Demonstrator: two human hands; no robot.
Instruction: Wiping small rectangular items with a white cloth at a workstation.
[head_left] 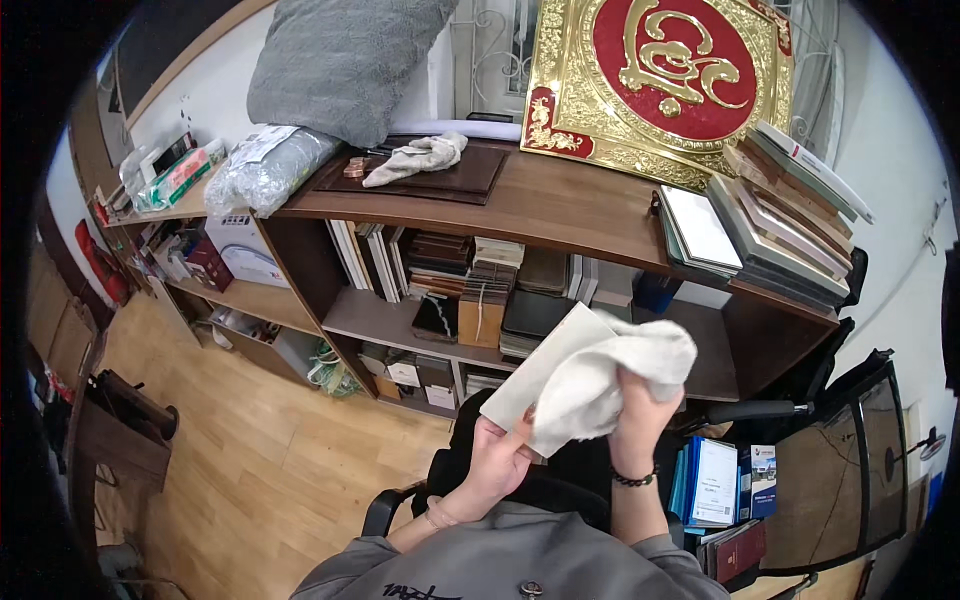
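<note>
My left hand (497, 460) grips the lower end of a flat white rectangular panel (545, 362), which is held tilted in front of me. A crumpled white cloth (648, 352) is bunched in my right hand (640, 420), and it drapes over the panel's right side, hiding much of its face. The thumb of my left hand lies on the panel near the cloth's edge. What the panel is made of I cannot tell.
Ahead stands a wooden shelf unit (580, 215) filled with sample panels. On its top lie a grey glove (418, 160) on a brown board, a grey cushion (340, 65), a gold-and-red framed plaque (660, 80) and stacked panels (780, 240). Folders (715, 485) sit at my right.
</note>
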